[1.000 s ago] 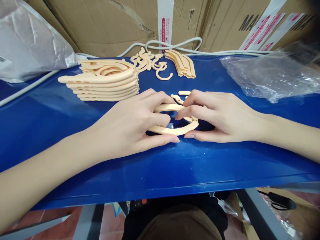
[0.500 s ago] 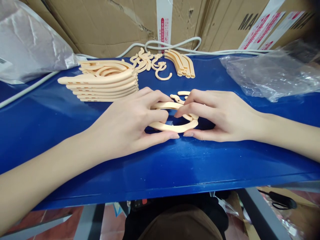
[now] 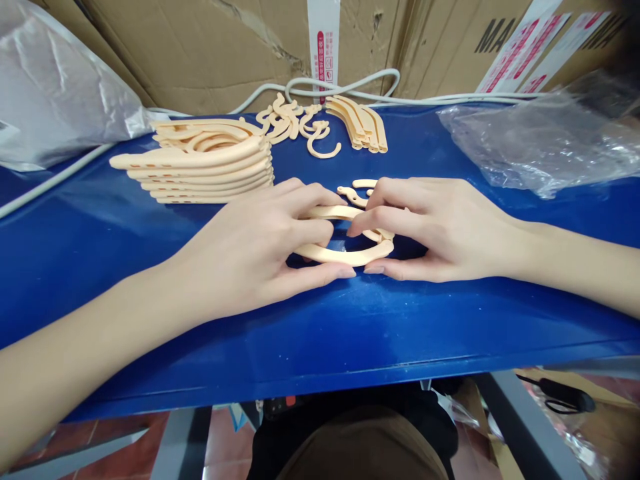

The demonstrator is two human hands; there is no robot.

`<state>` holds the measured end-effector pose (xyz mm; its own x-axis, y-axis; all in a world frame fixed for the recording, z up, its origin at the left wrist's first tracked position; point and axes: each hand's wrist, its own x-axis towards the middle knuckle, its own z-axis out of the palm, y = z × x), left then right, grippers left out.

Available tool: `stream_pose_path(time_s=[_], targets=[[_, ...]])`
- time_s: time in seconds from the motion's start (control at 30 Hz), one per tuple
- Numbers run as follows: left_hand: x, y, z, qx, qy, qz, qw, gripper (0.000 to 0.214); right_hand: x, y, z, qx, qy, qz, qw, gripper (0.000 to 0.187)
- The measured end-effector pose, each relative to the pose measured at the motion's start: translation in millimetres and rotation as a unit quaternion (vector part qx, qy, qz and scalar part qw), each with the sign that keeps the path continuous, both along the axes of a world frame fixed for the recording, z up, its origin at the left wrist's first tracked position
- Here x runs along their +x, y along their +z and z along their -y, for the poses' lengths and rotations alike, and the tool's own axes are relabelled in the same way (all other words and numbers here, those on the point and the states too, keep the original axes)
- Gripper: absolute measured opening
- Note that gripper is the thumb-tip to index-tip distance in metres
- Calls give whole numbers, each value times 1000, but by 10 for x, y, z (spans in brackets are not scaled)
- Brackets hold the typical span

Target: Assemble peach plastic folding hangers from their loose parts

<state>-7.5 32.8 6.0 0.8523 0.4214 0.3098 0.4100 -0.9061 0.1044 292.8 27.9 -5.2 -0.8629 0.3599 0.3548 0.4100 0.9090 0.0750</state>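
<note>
"Between the two hands, near the middle of the blue table (image 3: 350,333), what is that?"

"A cream curved piece (image 3: 345,257), its two long sides bowing apart. Whether they join at the left I can't tell: the left hand (image 3: 270,247) covers that end."

"How is it held?"

"Left thumb along the near side, bent fingers over the top, pinching it. The right hand (image 3: 435,230) curls thumb and fingers about the other end, masking part of it."

"And past the fingers?"

"Small cream parts (image 3: 353,197), half covered by the right hand, so their full shape is lost."

"The surface?"

"Glossy, with pale specks. Farther back are a stack of cream frames (image 3: 200,177), jumbled hooks (image 3: 285,123), a bundle of curved bars (image 3: 357,123) and a clear bag (image 3: 540,143). A silvery bag (image 3: 60,87) is cut off at the left edge."

"Beyond?"

"Cardboard boxes (image 3: 200,53), tape (image 3: 530,40) hiding some lettering, and a white cable (image 3: 345,87) looped in front. Below, reddish floor tiles (image 3: 120,427) and a dark object (image 3: 567,398) I can't name."
</note>
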Motion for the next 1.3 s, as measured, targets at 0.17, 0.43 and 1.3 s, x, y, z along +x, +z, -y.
stream_pose_path(time_s=[0.17,0.43,1.3], targets=[[22,-6,-12,-5,-23,0,1000,54,0,-1,-17,5,13,4,1000,48],[3,17,-8,1,-40,-19,999,53,1,-12,-63,8,33,14,999,51],[-5,28,-8,-17,-32,-39,999,52,9,12,-62,-40,21,50,998,55]])
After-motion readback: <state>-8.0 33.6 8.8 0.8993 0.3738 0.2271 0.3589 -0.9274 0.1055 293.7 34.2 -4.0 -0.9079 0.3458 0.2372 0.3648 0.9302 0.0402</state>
